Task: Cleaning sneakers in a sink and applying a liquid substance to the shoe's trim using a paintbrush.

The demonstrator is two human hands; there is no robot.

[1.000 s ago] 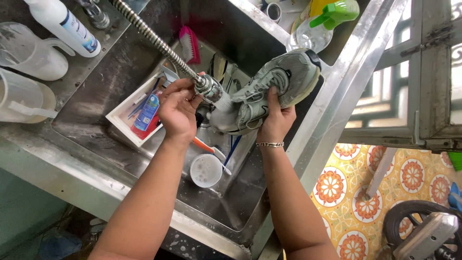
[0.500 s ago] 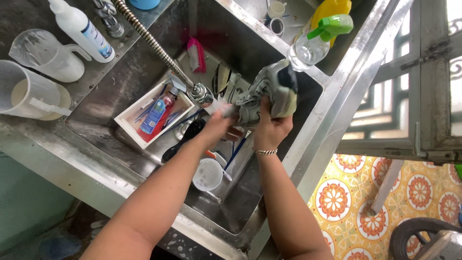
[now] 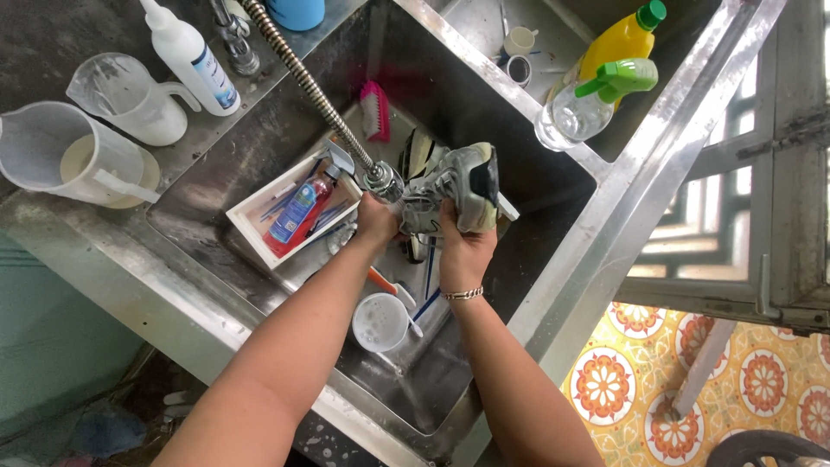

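Over a steel sink [image 3: 216, 216] I hold a grey sports shoe [image 3: 458, 186], turned on its side. My right hand [image 3: 465, 246] grips it from below, a bracelet on the wrist. My left hand [image 3: 378, 220] holds the shoe's front end, right under the sprayer head [image 3: 383, 182] of a flexible metal hose [image 3: 303, 82]. Water runs from the sprayer onto the shoe.
In the sink lie a white tray [image 3: 251, 212] with a red spray bottle [image 3: 298, 212], a pink brush [image 3: 375, 111], a white cup [image 3: 379, 322] and toothbrushes. Two plastic jugs [image 3: 69, 156] and a white squeeze bottle [image 3: 190, 56] stand at left. Bottles [image 3: 596, 91] rest on the right divider.
My left hand left the sprayer head and took hold of the shoe's front. The shoe turned from lying flat to on its side and came lower in the sink.
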